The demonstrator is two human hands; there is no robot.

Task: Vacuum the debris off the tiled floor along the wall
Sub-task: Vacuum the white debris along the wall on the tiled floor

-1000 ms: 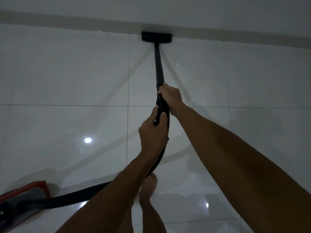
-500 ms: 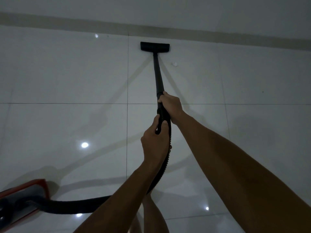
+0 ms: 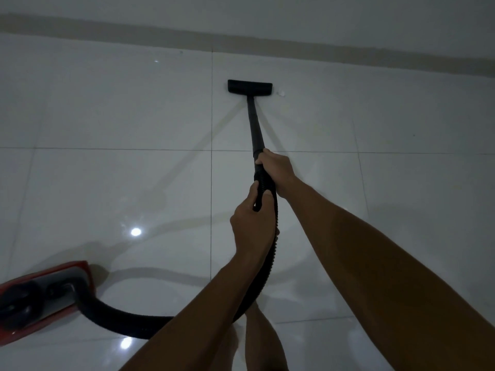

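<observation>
Both hands are gripping the vacuum. The right hand [image 3: 276,167] is wrapping around the top of the wand [image 3: 254,124] where it meets the ribbed hose [image 3: 270,236]; the left hand [image 3: 251,223] is clamping the hose just below, thumb lying along it. The two hands are sitting close together, nearly touching.

The floor nozzle [image 3: 250,87] is lying flat on the tiled floor [image 3: 107,116], set back from the baseboard [image 3: 321,53] with a strip of tile between them. A small white scrap of debris [image 3: 281,93] is sitting just beside the nozzle's right end, not under it. A darker speck [image 3: 413,135] is showing well off to the right. The red canister [image 3: 40,298] is resting at lower left, the hose curving from it behind the forearms. A bare foot [image 3: 257,338] is standing near the hose loop.

Risks, as judged from here:
- The scrap is lying outside the nozzle mouth; a straight pull or push is likely missing it, or the nozzle's edge is nudging it sideways.
- The strip along the baseboard is needing a pass; driving in hard could knock the nozzle against the wall.
- The hose is looping close to the foot; stepping on or snagging it could jerk the wand or drag the canister.
- Dim light is making fine debris hard to spot.
</observation>
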